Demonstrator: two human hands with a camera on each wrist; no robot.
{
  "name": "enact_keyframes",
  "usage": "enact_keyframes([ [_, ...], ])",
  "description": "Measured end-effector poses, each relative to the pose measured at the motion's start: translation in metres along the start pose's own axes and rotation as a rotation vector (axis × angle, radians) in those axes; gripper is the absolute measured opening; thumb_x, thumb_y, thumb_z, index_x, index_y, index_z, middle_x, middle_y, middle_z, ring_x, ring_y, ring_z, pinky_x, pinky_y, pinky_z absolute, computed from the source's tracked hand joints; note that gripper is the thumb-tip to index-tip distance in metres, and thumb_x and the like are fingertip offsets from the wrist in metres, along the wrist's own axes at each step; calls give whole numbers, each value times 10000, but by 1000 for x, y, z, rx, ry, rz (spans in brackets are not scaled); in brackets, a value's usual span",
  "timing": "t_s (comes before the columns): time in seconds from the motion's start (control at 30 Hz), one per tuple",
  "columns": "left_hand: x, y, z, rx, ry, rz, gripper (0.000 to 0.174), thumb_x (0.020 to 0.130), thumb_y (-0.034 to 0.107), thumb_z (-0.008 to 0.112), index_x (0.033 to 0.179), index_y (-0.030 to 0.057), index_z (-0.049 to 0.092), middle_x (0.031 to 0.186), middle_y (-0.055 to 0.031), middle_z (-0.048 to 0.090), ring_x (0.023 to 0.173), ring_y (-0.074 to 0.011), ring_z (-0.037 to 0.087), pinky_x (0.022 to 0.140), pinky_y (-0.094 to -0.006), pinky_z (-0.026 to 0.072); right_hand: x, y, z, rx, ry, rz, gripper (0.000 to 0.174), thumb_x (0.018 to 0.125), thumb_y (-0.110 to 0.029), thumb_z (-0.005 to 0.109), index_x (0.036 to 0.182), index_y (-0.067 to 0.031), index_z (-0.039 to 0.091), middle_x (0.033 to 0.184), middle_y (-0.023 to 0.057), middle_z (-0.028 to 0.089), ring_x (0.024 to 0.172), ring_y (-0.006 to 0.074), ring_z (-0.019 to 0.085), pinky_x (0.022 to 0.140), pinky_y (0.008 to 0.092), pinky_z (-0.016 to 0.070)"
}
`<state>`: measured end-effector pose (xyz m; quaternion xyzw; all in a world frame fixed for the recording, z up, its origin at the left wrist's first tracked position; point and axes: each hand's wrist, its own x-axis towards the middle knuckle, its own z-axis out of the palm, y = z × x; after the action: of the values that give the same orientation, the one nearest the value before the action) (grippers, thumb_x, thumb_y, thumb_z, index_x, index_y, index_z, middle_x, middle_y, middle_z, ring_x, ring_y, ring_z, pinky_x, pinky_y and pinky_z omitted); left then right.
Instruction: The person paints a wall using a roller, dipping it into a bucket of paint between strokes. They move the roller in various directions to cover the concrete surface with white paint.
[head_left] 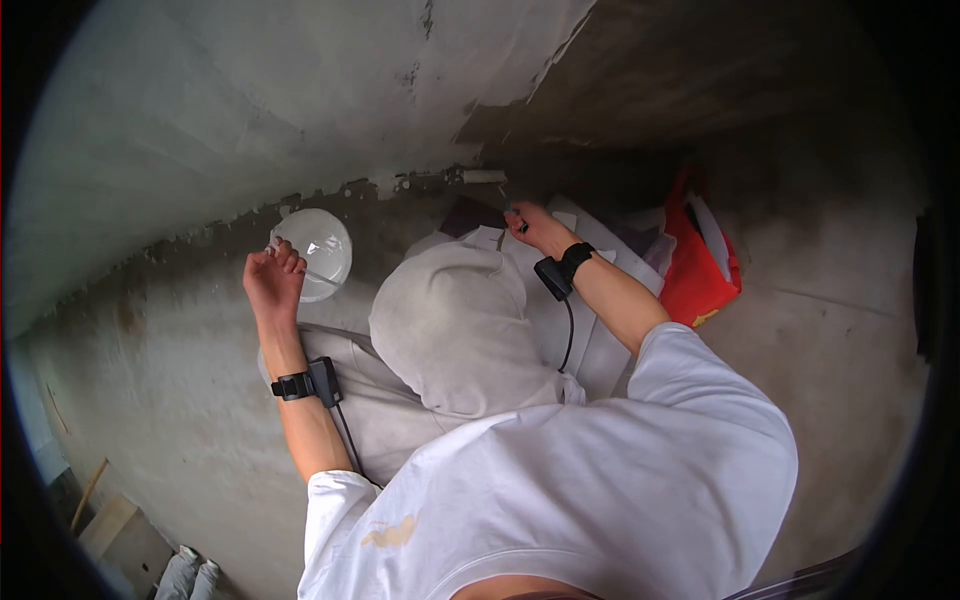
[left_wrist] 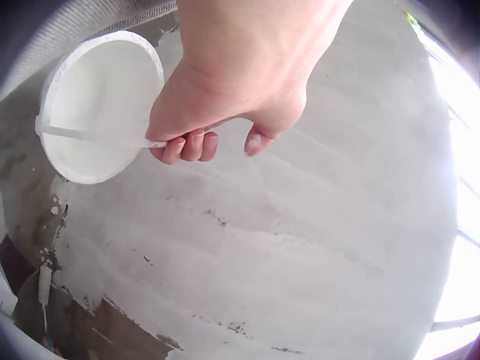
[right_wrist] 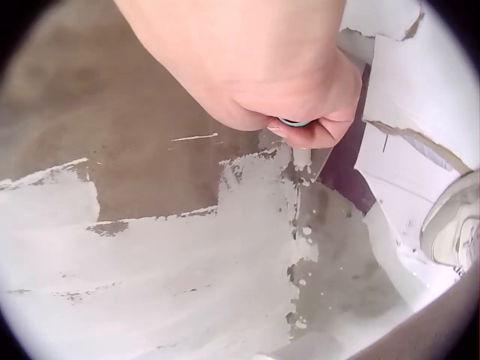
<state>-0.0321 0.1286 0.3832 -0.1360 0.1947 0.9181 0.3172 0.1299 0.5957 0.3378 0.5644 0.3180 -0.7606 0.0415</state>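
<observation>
**Crouched at half-plastered wall corner**

Left hand (head_left: 272, 280) curls round the handle of a white bucket (head_left: 318, 250), low by the grey wall (head_left: 250, 110) above the concrete floor (head_left: 170, 370). Right hand (head_left: 535, 228) grips a scraper (right_wrist: 302, 157) at the plaster's edge. Red bag (head_left: 705, 270) nearby.

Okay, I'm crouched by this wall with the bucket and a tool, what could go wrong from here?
The left-hand grip holds the white bucket by its thin handle alone; it could swing or slip.
The right-hand grip holds a small tool at the patchy white wall coat; a slip might gouge it.
Loose white sheets lie by the shoe; footing may slide.
</observation>
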Motion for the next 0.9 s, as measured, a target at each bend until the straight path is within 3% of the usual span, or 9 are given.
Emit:
enact_keyframes([
  [0.07, -1, 1, -2, -5, -2, -4, 209, 801, 151, 480, 952, 8, 502, 742, -29, 380, 649, -139, 338, 633, -287, 309, 15, 1, -5, 17, -1, 58, 146, 976, -129, 486, 913, 3, 484, 678, 29, 474, 484, 83, 393, 414, 207, 299],
  [0.13, -1, 1, -2, 4, 1, -6, 213, 799, 151, 479, 955, 6, 503, 740, -29, 379, 648, -141, 339, 632, -286, 309, 24, 3, -5, -119, -115, -58, 147, 979, -138, 475, 910, -9, 474, 685, 32, 475, 499, 88, 401, 418, 214, 299],
  [0.4, -2, 3, -2, -9, -9, -6, 226, 805, 160, 479, 962, 0, 506, 732, -29, 375, 649, -146, 340, 637, -289, 310, 3, 3, 23, -110, -70, -115, 128, 978, -134, 474, 879, -53, 467, 668, 34, 467, 508, 87, 407, 423, 209, 301],
  [0.57, 1, 5, -7, -27, -32, -23, 219, 813, 161, 468, 957, -1, 501, 725, -33, 367, 653, -152, 335, 643, -293, 311, -59, -6, 44, -179, -62, -255, 170, 985, -164, 505, 860, -51, 487, 631, 12, 470, 477, 69, 383, 412, 191, 288],
  [0.73, 3, 3, -7, -9, 28, -6, 143, 807, 171, 489, 865, 41, 485, 701, -23, 354, 624, -142, 317, 620, -292, 298, -128, -15, 50, -195, -7, -200, 250, 998, -225, 556, 887, -3, 532, 628, -16, 483, 467, 35, 362, 403, 179, 268],
  [0.9, 7, 2, -17, -26, 33, -34, 176, 799, 188, 491, 877, 30, 497, 701, -27, 360, 623, -149, 317, 615, -295, 297, -191, -27, 47, -191, -83, -201, 226, 983, -191, 558, 842, -20, 515, 653, -4, 485, 479, 58, 364, 418, 209, 283],
])
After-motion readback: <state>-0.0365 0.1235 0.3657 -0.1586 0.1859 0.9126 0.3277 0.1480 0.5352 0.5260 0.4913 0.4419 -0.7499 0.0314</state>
